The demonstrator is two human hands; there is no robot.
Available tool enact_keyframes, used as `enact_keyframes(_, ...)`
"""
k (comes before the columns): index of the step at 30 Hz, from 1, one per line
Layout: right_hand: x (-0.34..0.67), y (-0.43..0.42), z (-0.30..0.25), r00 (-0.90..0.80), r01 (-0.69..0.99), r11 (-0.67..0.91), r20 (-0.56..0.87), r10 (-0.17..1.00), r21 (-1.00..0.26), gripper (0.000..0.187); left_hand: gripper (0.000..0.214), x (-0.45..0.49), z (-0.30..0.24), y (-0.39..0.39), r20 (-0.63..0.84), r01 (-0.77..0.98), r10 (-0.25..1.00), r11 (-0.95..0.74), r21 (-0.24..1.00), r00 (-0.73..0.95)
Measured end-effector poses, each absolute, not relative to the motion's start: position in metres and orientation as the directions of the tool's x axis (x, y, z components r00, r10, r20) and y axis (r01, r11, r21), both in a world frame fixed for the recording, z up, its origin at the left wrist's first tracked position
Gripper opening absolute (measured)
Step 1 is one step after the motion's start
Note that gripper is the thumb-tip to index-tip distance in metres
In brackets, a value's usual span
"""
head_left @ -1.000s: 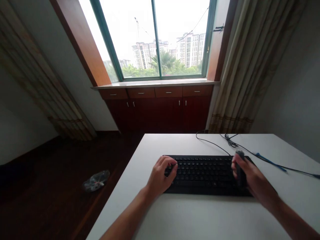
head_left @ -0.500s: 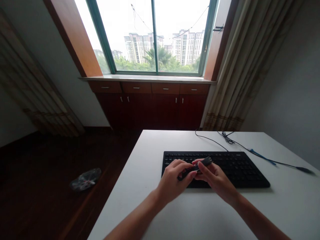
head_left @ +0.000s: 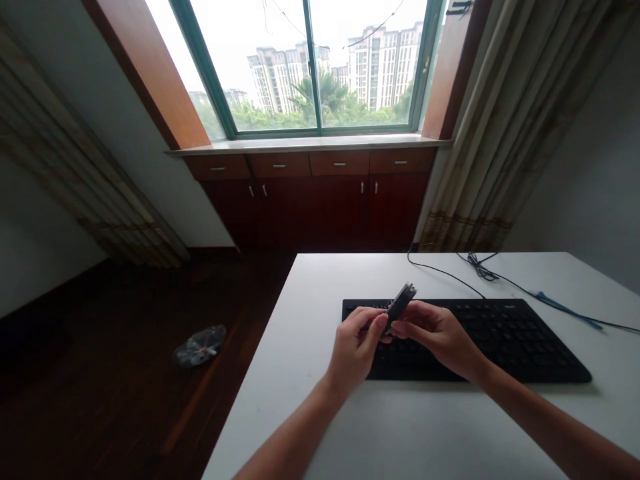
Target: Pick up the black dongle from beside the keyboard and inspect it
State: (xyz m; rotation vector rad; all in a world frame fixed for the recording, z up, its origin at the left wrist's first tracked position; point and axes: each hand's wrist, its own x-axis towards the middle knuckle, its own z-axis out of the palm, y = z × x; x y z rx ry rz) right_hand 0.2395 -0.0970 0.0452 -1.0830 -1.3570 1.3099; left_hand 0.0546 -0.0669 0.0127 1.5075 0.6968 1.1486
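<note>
The person's left hand (head_left: 356,347) and right hand (head_left: 435,335) meet in front of the body, above the near part of a black computer keyboard (head_left: 530,340). Between them is a small dark oblong gadget (head_left: 401,303), its type unclear at this size. It stands tilted, with its squared, paler upper end pointing up and away from the person, and it is lifted clear of the keys.

The left hand is curled, its thumb and fingers pinching the lower part of the gadget, which they largely hide. The right hand is partly closed, its fingertips pressed against the gadget from the other side.

The gadget looks light and stiff, probably a hard plastic casing, though its weight cannot be seen. Its small size and smooth-looking sides suggest that it could slip from a loose grip, so the long sides seem the best place to take hold, between thumb and fingertips. The squared end looks best left free.

Behind the keyboard, a thin black cable (head_left: 445,271) runs across the white tabletop (head_left: 425,427) to a tangled bundle (head_left: 481,267), and a blue cable (head_left: 565,308) lies near the right edge. A crumpled clear plastic bag (head_left: 200,347) lies on the dark wooden floor (head_left: 100,400) to the left.
</note>
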Motion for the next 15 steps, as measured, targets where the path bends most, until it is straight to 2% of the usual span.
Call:
enact_keyframes(4,0.241,-0.103,0.046,-0.186,-0.057,0.042,0.052,0.981,-0.997,0.032,0.025,0.048,0.016,-0.067,0.348,-0.076,0.844,-0.349,0.934,0.409)
enact_keyframes(8,0.251,-0.115,0.042,-0.173,-0.242,-0.019,0.024,0.985,-0.97,0.038,0.022,0.041,0.02,-0.072,0.456,0.073,0.777,-0.534,0.842,0.433)
enact_keyframes(11,0.255,-0.122,0.028,-0.192,-0.289,-0.058,-0.002,0.981,-0.955,0.036,0.037,0.036,0.022,-0.078,0.516,0.145,0.677,-0.668,0.73,0.525)
enact_keyframes(13,0.254,-0.125,0.015,-0.194,-0.284,-0.017,0.04,0.98,-0.959,0.033,0.045,0.034,0.021,-0.081,0.51,0.159,0.644,-0.695,0.701,0.57)
enact_keyframes(15,0.251,-0.125,0.002,-0.199,-0.229,0.094,0.141,0.97,-0.969,0.035,0.049,0.033,0.02,-0.082,0.532,0.127,0.575,-0.744,0.656,0.621)
